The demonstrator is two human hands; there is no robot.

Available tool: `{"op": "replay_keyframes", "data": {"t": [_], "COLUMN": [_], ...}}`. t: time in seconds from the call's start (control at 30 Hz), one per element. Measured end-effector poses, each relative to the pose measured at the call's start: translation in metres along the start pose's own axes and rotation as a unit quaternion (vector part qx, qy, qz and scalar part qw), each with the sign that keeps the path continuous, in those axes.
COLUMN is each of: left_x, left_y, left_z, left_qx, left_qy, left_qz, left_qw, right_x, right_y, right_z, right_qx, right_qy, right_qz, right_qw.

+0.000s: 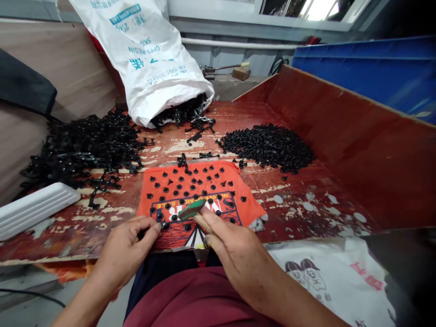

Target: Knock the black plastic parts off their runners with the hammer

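An orange printed cloth point(200, 177) lies on the worn red board, with rows of small black plastic parts point(193, 187) standing on it. At the cloth's near left, my left hand point(131, 243) is closed in a pinch, thumb and forefinger at one small black plastic part point(165, 225). My right hand point(235, 245) is closed round the pale handle of a tool with a green and brown head point(191, 209). That head hangs over the middle of the cloth; its exact kind I cannot make out.
A tangled heap of black moulded pieces point(91, 141) lies left, a pile of small black parts point(269, 145) right. A white sack point(160, 59) spills more behind. A white plastic piece point(37, 206) lies left. A red wooden wall point(340, 136) and blue crate point(368, 72) border the right.
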State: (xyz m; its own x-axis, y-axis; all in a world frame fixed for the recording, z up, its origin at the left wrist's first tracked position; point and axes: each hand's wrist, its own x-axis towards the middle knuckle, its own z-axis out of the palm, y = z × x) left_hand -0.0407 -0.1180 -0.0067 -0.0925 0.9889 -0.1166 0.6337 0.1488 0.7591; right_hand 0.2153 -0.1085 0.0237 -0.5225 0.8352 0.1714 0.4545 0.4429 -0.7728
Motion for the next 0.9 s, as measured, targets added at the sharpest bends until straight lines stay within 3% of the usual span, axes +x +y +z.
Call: {"op": "replay_keyframes", "data": {"t": [0.33,0.5,0.57,0.7,0.9], "left_x": [0.002,0.001,0.001,0.0,0.0], "left_y": [0.007,0.009,0.012,0.016,0.011], "left_z": [0.0,0.001,0.001,0.002,0.004], "left_qx": [0.09,0.085,0.078,0.071,0.059], "left_qy": [-0.032,-0.029,-0.022,0.001,0.006], "left_qz": [0.026,0.015,0.027,0.053,0.059], "left_qw": [0.995,0.996,0.996,0.996,0.996], "right_x": [0.007,0.013,0.015,0.018,0.016], "right_y": [0.0,-0.008,-0.01,-0.009,-0.01], "right_z": [0.007,0.016,0.022,0.03,0.032], "right_qx": [-0.077,-0.121,-0.166,-0.293,-0.262], "right_qy": [-0.051,-0.008,-0.012,-0.078,-0.054], "right_qz": [-0.009,-0.045,-0.051,-0.02,-0.036], "right_qw": [0.996,0.992,0.985,0.953,0.963]}}
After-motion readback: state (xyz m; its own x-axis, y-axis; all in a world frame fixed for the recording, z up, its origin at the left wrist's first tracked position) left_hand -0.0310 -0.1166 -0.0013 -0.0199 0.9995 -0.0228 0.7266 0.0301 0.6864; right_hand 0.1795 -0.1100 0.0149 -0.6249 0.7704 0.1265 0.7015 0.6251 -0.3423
